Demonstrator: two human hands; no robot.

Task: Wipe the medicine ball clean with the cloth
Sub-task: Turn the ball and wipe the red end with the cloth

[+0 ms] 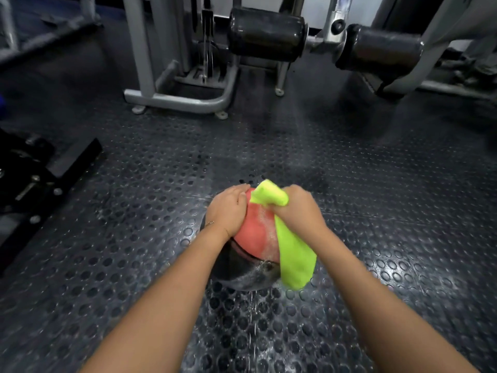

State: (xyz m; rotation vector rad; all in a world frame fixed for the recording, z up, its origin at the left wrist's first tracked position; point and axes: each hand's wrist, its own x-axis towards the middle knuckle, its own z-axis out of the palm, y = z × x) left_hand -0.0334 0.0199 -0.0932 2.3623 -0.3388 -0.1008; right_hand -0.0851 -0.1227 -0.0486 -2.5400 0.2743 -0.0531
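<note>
The medicine ball (255,238), red over black, sits on the studded rubber floor (134,238) at six o'clock from the leg machine's roller pads (266,33). The left hand (228,208) lies flat on the ball at ten o'clock, fingers together, steadying it. The right hand (298,208) at two o'clock bunches the lime-green cloth (293,254) in its fist, the tail draping down toward five o'clock. Wet foam shows on the red panel. I'd press down with the left, sweep the cloth in long overlapping strokes, then roll the ball. No container is in view.
</note>
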